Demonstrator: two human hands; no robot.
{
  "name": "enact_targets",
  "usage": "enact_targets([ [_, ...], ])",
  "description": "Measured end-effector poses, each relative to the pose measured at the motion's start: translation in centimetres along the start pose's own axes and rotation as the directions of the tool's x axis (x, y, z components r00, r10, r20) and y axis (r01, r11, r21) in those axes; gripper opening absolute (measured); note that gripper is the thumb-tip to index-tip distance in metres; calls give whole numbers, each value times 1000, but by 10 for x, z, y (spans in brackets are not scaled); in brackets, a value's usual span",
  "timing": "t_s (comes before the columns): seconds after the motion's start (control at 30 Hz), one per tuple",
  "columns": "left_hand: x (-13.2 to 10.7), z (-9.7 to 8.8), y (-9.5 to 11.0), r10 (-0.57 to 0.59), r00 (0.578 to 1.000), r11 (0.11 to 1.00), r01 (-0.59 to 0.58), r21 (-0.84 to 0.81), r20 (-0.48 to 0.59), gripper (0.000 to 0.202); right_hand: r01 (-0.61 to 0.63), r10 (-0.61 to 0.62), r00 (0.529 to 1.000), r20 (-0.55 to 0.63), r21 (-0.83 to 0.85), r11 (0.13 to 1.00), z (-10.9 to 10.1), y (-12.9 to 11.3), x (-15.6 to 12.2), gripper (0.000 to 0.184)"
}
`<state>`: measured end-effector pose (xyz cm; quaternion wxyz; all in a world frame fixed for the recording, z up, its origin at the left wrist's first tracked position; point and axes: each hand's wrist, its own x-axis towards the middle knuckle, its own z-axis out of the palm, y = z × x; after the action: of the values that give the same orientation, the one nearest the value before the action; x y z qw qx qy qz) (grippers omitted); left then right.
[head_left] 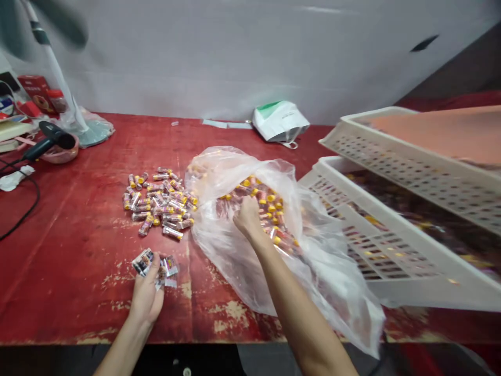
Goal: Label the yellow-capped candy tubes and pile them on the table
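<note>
Spreading across most of the view, a red-painted desk [74, 256] is scuffed and worn, with its paint chipped to pale patches [230, 313] near the front edge. The left hand [146, 292] is closed on a small bunch of clear-wrapped packets [154, 266], just below a loose heap of yellow-capped tubes [158, 201] lying on the bare red surface. The right hand [247, 216] reaches into the mouth of a crumpled clear plastic bag [221, 250], its fingers curled down among more of the same tubes; whether it is clamped on one, I cannot tell. The bag lies just beside the heap and spills toward two white perforated plastic trays [407, 245] at the right, the upper one tilted above the lower and lined with a peach-coloured sheet [438, 130]. At the back left stand a pedestal fan [52, 68] and a red box [35, 91], while a black hair dryer [50, 138] rests against a pink tape roll [64, 151], with a black cable [23, 209] trailing nearby. A white paper bag [279, 121] sits at the desk's back edge against a pale grey backdrop sheet [235, 57].
</note>
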<state>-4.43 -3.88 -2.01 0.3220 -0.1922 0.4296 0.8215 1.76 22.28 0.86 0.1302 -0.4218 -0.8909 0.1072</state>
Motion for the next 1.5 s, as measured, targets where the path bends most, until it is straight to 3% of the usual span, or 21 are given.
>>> enact_targets([
  [0.03, -1, 2, -2, 5, 1000, 1000, -6, -24, -11, 23, 31, -32, 999, 32, 36, 999, 1, -9, -23, 19],
  [0.13, -7, 5, -7, 3, 1000, 999, -3, -49, -3, 27, 108, -176, 970, 165, 354, 929, 14, -44, -98, 16],
  [0.17, -9, 5, -9, 14, 1000, 999, -14, -36, 11, 29, 65, -224, 955, 192, 603, 795, 20, -55, -120, 18],
  [0.23, -14, 3, -11, 62, 998, 998, -63, 5, 32, 34, -64, -221, 956, 193, 872, 485, 32, -72, -150, 17],
  [0.27, -17, 1, -11, 89, 996, 996, -90, 22, 28, 36, -116, -186, 964, 191, 929, 353, 38, -78, -158, 17],
  [0.3, -19, -1, -12, 107, 994, 994, -108, 36, 18, 38, -148, -141, 971, 192, 950, 277, 41, -81, -163, 18],
  [0.37, -23, -6, -12, 112, 994, 992, -112, 53, -3, 41, -178, -76, 978, 197, 962, 205, 45, -83, -166, 19],
  [0.47, -23, -12, -14, 191, 981, 980, -189, 66, -32, 43, -211, -94, 970, 226, 967, 144, 45, -83, -165, 21],
  [0.53, -20, -15, -17, 330, 942, 939, -321, 120, -62, 40, -216, -119, 965, 234, 965, 151, 43, -85, -165, 24],
  [0.6, -15, -17, -19, 480, 874, 863, -454, 224, -79, 35, -193, -104, 971, 215, 963, 188, 41, -87, -167, 21],
  [0.7, -10, -18, -20, 599, 797, 772, -549, 320, -77, 32, -145, -91, 982, 166, 969, 199, 37, -83, -170, 23],
  [0.77, -8, -17, -19, 578, 811, 794, -532, 293, -94, 35, -85, -118, 987, 113, 972, 221, 31, -74, -172, 28],
  [0.87, -11, -15, -16, 468, 872, 875, -434, 213, -144, 42, 52, -208, 978, 24, 934, 352, 21, -56, -180, 29],
  [0.97, -16, -11, -14, 376, 914, 922, -355, 154, -149, 46, 161, -280, 959, -45, 899, 408, 11, -45, -188, 32],
  [1.07, -19, -7, -14, 358, 926, 929, -342, 138, -119, 46, 320, -357, 920, -162, 837, 444, 3, -41, -191, 29],
  [1.2, -20, -6, -14, 368, 928, 917, -353, 186, -57, 43, 499, -461, 848, -260, 682, 534, -2, -37, -190, 40],
  [1.3, -23, -6, -14, 334, 943, 921, -323, 219, -14, 41, 530, -456, 842, -289, 607, 593, -1, -36, -190, 45],
  [1.4, -30, -7, -13, 282, 956, 933, -292, 212, 75, 41, 472, -375, 878, -296, 664, 580, -4, -39, -194, 49],
  [1.5, -39, -7, -11, 201, 969, 952, -228, 205, 143, 38, 319, -407, 908, -102, 798, 511, -13, -39, -199, 50],
])
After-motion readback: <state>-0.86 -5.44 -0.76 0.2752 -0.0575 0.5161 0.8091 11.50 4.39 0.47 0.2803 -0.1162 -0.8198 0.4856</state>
